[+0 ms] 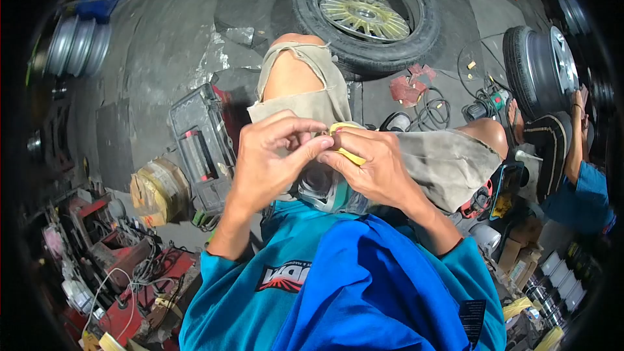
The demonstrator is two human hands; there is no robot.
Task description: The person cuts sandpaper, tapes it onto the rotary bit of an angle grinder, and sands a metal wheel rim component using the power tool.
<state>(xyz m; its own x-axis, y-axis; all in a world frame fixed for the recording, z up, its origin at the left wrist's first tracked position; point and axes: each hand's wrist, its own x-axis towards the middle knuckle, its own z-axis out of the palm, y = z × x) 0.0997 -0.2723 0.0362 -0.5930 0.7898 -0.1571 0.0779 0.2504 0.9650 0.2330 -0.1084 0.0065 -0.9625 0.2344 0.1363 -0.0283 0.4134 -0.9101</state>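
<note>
Right fingers: the right hand (376,159) is holding a yellow piece (351,155) between thumb and fingers.
Left fingers: the left hand (276,149) is meeting the piece's left edge, thumb and forefinger close together; whether they are gripping it, one cannot tell.
Yellow piece: sitting between both hands, above the lap.
Far floor: a wheel (364,16) is lying inside a tyre (383,56).
Far right: another person (575,192) is sitting near.
</note>
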